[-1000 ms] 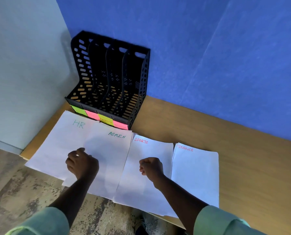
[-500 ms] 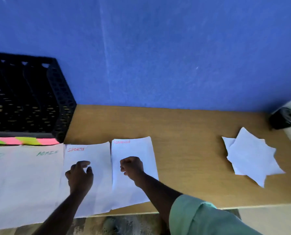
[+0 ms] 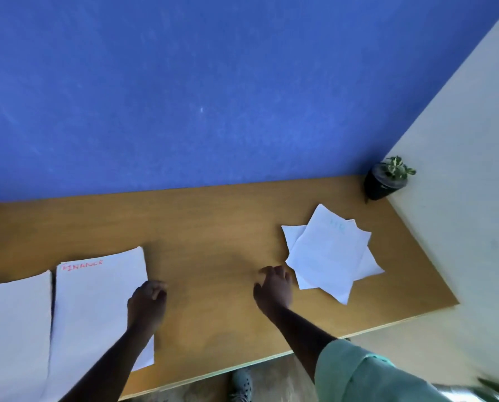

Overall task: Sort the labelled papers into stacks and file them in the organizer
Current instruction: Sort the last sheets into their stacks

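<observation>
White FINANCE sheet (image 3: 97, 309) long axis front-to-back, heading at far edge; both hands' fingers loose, empty.

On the desk (image 3: 213, 227), the FINANCE sheet (image 3: 97, 300) lay at left, just right of another sheet (image 3: 13, 329). A fanned pile of papers (image 3: 329, 256) lay well apart at right. A potted plant (image 3: 386, 179) stood behind it in the far right corner.

At nine o'clock the sports sheet (image 3: 13, 329) is cut by the left edge, only its label's last letters showing. The faint blue label on the fanned pile (image 3: 331, 253) at three o'clock is too blurred to read. The left forearm hides part of the finance sheet (image 3: 97, 309).
</observation>
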